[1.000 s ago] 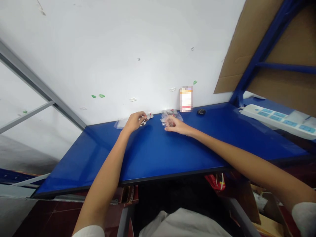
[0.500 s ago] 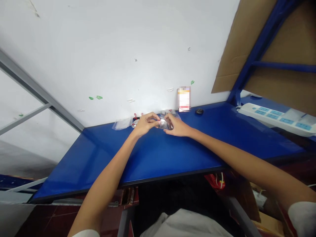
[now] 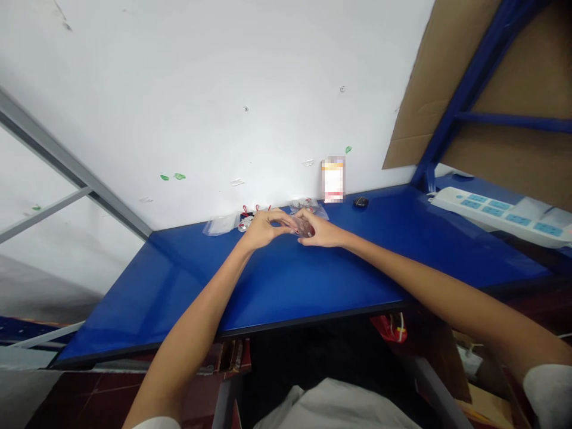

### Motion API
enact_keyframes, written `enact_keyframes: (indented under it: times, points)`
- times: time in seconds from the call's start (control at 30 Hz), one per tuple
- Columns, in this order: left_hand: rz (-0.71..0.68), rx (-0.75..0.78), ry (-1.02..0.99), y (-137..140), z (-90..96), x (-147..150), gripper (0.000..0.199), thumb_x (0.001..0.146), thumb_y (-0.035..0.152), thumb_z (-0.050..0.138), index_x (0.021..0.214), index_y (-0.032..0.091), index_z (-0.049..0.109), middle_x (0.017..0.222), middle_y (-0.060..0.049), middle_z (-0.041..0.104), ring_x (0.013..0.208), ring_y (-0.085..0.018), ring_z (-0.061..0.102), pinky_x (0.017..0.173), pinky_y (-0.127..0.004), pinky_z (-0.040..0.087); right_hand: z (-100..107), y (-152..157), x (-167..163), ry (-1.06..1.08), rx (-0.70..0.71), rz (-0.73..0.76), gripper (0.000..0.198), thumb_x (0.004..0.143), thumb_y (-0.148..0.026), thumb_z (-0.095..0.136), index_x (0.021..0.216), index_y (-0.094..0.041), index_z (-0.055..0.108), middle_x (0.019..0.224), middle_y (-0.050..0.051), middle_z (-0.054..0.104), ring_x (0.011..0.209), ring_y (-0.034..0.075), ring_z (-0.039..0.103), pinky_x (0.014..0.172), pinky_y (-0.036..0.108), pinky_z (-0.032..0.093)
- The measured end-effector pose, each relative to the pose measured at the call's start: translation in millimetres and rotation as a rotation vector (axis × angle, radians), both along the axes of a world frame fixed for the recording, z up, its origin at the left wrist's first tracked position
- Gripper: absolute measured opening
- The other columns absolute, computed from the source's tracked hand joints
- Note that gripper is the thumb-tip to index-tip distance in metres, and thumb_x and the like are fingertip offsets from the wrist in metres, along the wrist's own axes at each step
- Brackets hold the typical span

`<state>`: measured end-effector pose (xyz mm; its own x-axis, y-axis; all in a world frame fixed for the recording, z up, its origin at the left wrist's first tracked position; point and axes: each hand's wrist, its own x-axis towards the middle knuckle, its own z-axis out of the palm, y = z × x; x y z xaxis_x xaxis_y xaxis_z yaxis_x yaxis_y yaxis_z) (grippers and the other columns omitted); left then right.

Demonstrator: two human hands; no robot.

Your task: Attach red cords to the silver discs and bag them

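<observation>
Above the blue table (image 3: 277,286), my left hand (image 3: 268,229) and my right hand (image 3: 319,229) meet around a small clear plastic bag (image 3: 302,226). My right hand grips the bag's right side between thumb and fingers. At its left edge, the thumb and fingertips of my left hand are closed on it. Something shiny or reddish shows through the plastic, too small to name. Behind my left hand lie small round metallic pieces (image 3: 243,223) with red loops. More clear bags (image 3: 308,206) with items inside lie just behind my right hand.
Flat clear plastic bags (image 3: 222,224) lie at the table's back left. A blurred upright card or screen (image 3: 333,180) leans on the white wall (image 3: 268,89). Right of it sits a black object (image 3: 361,202), and a white power strip (image 3: 500,214) is farther right.
My left hand has shifted slightly right and its fingers now reach farther over the bag. The shiny round piece seen in the bag before is now mostly hidden. My right hand has barely moved.
</observation>
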<state>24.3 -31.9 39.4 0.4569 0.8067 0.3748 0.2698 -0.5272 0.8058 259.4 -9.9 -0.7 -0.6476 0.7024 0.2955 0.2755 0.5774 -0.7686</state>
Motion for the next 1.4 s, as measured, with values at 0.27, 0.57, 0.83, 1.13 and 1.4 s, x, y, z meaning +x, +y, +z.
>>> enact_keyframes:
  times: [0.27,0.57,0.83,1.13,1.4]
  points:
    - [-0.036,0.075,0.084,-5,8.2,-3,0.012,0.088,0.036,0.081,0.083,0.025,0.086,0.096,-0.009,0.081,0.101,-0.026,0.076,0.105,-0.045,0.059,-3,3,1,0.033,-0.055,0.045,0.046,0.079,-0.025,0.073,0.117,-0.025,0.047,0.1,0.0,0.059,0.086,0.02,0.059,0.076,0.032,0.046]
    - [-0.093,0.043,0.079,-4,4.0,0,0.011,0.09,0.028,0.077,0.083,0.025,0.085,0.1,-0.008,0.082,0.103,-0.024,0.078,0.101,-0.039,0.061,-4,0,-1,0.026,-0.088,0.109,0.046,0.081,-0.03,0.079,0.115,-0.025,0.048,0.1,0.0,0.06,0.084,0.02,0.06,0.076,0.035,0.05]
    - [-0.012,0.142,0.038,-5,0.7,9,0.012,0.085,0.038,0.087,0.09,0.027,0.086,0.105,-0.009,0.082,0.112,-0.028,0.074,0.109,-0.046,0.055,-9,6,-4,0.091,-0.076,0.064,0.038,0.085,-0.035,0.077,0.106,-0.025,0.048,0.094,-0.001,0.056,0.081,0.019,0.058,0.073,0.035,0.051]
    - [-0.043,0.252,0.056,-5,2.8,4,0.028,0.088,0.041,0.086,0.113,0.028,0.085,0.112,-0.009,0.081,0.103,-0.025,0.075,0.1,-0.042,0.057,-9,5,-4,0.136,-0.042,0.069,0.036,0.088,-0.038,0.077,0.112,-0.025,0.054,0.1,0.002,0.061,0.088,0.022,0.062,0.077,0.038,0.056]
    - [0.001,0.414,0.155,-4,2.5,2,0.026,0.089,0.04,0.086,0.112,0.029,0.085,0.12,-0.009,0.077,0.112,-0.026,0.071,0.104,-0.044,0.055,-8,6,-7,0.209,0.052,-0.041,0.037,0.085,-0.036,0.079,0.114,-0.023,0.059,0.098,0.001,0.064,0.083,0.02,0.061,0.076,0.034,0.053]
